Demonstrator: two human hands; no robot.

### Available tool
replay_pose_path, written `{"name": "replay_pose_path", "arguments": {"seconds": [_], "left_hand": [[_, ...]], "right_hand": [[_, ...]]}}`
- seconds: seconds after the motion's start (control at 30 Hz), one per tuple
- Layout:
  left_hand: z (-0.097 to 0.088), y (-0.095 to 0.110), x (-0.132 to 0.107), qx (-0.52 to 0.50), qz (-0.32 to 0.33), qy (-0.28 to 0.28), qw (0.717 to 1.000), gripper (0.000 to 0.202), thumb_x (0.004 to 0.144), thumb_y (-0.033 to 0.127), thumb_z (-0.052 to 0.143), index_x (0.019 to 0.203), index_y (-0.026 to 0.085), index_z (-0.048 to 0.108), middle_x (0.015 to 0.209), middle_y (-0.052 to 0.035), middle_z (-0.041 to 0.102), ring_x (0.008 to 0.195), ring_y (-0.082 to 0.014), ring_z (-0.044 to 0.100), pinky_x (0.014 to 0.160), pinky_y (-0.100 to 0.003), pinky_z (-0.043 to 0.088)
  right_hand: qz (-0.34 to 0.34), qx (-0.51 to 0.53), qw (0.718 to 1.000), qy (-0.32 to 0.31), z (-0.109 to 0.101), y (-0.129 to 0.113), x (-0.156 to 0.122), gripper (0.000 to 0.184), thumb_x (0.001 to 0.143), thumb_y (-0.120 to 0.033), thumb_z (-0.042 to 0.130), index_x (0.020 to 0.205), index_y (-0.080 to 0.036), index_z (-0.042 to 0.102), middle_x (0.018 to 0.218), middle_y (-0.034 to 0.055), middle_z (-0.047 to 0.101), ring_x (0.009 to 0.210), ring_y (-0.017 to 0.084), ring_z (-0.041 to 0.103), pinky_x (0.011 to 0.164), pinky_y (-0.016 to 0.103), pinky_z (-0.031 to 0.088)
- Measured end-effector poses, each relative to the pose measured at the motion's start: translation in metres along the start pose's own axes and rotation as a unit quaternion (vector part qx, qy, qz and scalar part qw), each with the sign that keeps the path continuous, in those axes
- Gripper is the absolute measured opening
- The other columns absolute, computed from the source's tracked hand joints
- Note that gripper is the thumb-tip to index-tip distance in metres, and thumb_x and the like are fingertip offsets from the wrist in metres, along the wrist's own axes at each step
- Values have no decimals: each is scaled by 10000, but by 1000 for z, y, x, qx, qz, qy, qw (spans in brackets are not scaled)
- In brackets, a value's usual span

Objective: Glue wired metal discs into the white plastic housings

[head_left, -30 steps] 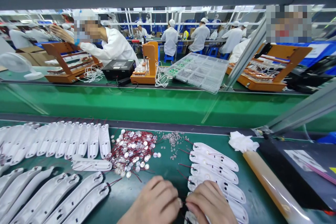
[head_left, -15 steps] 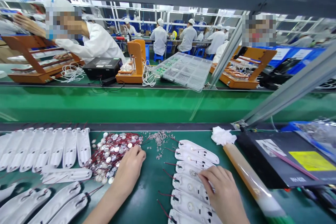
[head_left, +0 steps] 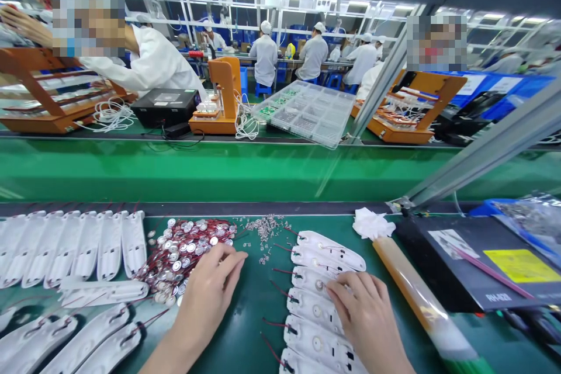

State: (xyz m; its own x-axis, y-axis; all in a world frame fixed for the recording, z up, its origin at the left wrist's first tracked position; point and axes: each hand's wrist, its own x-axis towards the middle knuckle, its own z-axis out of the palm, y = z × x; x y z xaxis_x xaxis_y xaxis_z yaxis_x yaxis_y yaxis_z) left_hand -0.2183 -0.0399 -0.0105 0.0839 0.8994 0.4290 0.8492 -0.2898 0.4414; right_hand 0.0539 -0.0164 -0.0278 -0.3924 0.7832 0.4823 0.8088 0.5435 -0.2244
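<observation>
My left hand (head_left: 213, 283) is at the right edge of a heap of silvery round discs with red wires (head_left: 177, 254). Its thumb and fingers are drawn together; whatever is between them is too small to see. Over a column of white plastic shells (head_left: 318, 312), my right hand (head_left: 366, 315) has its fingertips pinched down on the third shell (head_left: 307, 279) from the top, beside a round disc. What that pinch holds is hidden. Red wires stick out from the shells' left ends. A scatter of tiny metal pieces (head_left: 265, 228) lies between the heap and the column.
More white shells (head_left: 83, 245) fill the left side. On the right are crumpled white tissue (head_left: 373, 223), a long tape-wrapped roll (head_left: 421, 298) and a black box (head_left: 491, 263). Beyond the green barrier, people work near orange fixtures (head_left: 225, 93) and a clear compartment tray (head_left: 311, 111).
My left hand has turned slightly, its fingertips shifting a little right, away from the heap. My right hand has shifted slightly left on the same shell. The camera view has tilted slightly.
</observation>
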Motion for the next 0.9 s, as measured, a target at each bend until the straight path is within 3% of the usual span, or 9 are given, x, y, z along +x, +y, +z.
{"name": "replay_pose_path", "arguments": {"seconds": [0.3,0.57,0.67,0.77,0.83,0.9], "left_hand": [[-8,11,2,-77,-14,33,996,152,918,153,445,1005,222,549,872,-24,508,783,-129,523,656,-228,428],[-11,22,1,-136,-43,45,989,156,895,156,471,961,231,591,841,-18,532,731,-113,540,609,-203,416],[-12,39,0,-231,-97,10,968,114,872,183,497,860,224,602,790,-1,590,682,-104,560,597,-183,441],[-11,56,-4,-337,-180,-71,921,94,849,225,514,787,199,579,703,9,612,623,-103,572,588,-180,464],[-10,63,-9,-382,-222,-104,891,91,842,237,512,789,188,568,684,4,616,618,-107,577,589,-182,471],[-6,65,-16,-392,-232,-108,884,83,830,229,517,783,185,569,677,-1,620,609,-107,572,584,-182,468]], "right_hand": [[1,2,1000,-23,-1,-4,4,309,761,-33,485,808,-291,649,859,2,584,837,174,473,751,338,317],[-3,14,1000,-5,-2,-5,7,279,805,-63,458,768,-276,634,842,8,583,811,178,489,745,358,336],[-26,72,997,12,-15,-23,16,164,872,-217,478,978,-261,596,954,40,592,876,184,531,734,318,410],[-55,147,987,-18,-24,-47,21,398,854,-398,517,1194,-200,463,1029,72,611,924,187,576,720,270,479],[-82,176,981,-27,-24,-60,21,400,855,-332,523,1210,-174,430,878,36,653,783,160,610,678,245,484],[-95,186,978,5,-20,-69,18,248,863,-183,480,1111,-181,487,701,-9,633,625,131,584,637,236,464]]}}
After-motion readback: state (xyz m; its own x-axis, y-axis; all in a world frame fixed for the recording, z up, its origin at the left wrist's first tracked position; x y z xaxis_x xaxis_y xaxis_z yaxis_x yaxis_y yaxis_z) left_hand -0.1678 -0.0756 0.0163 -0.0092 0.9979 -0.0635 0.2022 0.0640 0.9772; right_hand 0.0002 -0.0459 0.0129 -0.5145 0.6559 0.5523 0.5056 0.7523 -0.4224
